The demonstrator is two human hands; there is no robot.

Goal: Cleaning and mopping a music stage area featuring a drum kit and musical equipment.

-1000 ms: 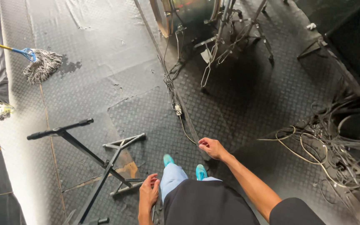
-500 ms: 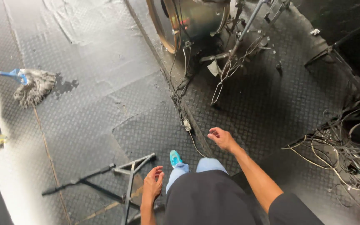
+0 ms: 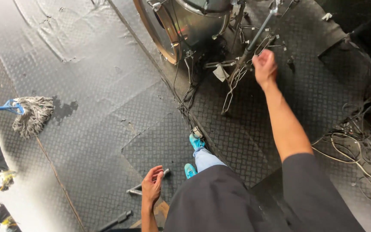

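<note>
Head view, looking down over the person's dark clothing. Nearest, the left hand (image 3: 152, 187) hangs low by the hip, its fingers (image 3: 156, 173) loosely curled and grasping nothing; just beyond it lies the metal leg of a folded stand (image 3: 144, 186) on the floor (image 3: 91, 129), a dark diamond-patterned rubber matting. Two turquoise shoes (image 3: 196, 141) stand on the matting beside a bundle of black cables (image 3: 184, 103). The right arm is stretched forward; the right hand (image 3: 265, 66) is raised in front of a chrome cymbal stand (image 3: 247, 51), fingers (image 3: 268, 55) clenched toward the palm, though whether they touch the stand's tube cannot be told. Left of the stand, a bass drum (image 3: 181, 21) with a chrome shell rests on its side edge. Far left, a grey string mop (image 3: 33, 114) with a blue clamp lies by a wet patch. Right, a tangle of loose wires (image 3: 357, 141).
</note>
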